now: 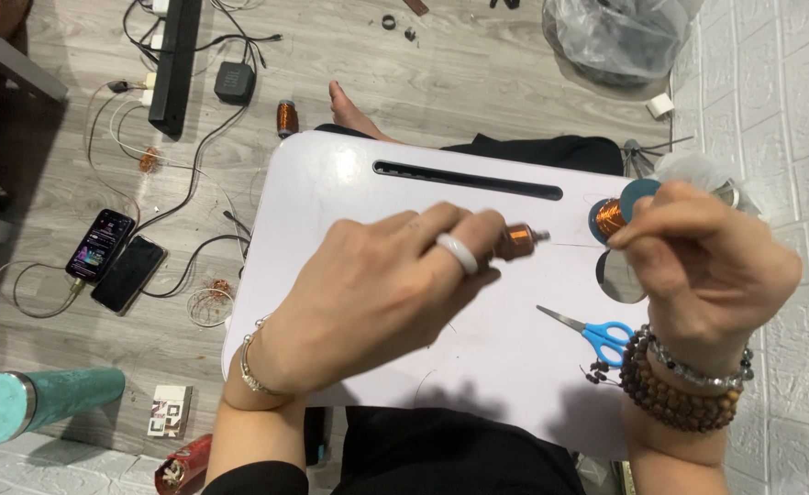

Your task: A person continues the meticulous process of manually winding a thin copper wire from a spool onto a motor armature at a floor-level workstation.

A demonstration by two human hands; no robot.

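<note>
Your left hand [382, 289] hangs over the middle of the white plastic lap desk [349, 174], fingers curled closed around a small cylindrical coil of copper-coloured wire [517, 240]. Only the coil's right end pokes out past your fingertips. Its long axis runs left to right, roughly parallel to the desk's far edge, and its pale tip points straight at your other hand.

From that tip a very thin strand of wire [570, 245] runs rightward, level with the coil's axis, toward a blue-flanged spool wound with copper wire [611, 217] near the desk's right edge.

Your right hand [707, 266] sits over that right edge, fingertips pinched together just beside the spool; it appears to hold the strand's end, though the wire is too fine to be sure. The coil lies to the left of this hand, and the left hand alone has it.

Just below the spool a round cup recess [614, 278] in the desk shows, partly hidden by your right hand; I cannot tell whether anything lies in it. Blue-handled scissors [592, 330] lie closed near the desk's near right corner, touching neither hand. The long slot [469, 179] along the far edge holds nothing visible.
</note>
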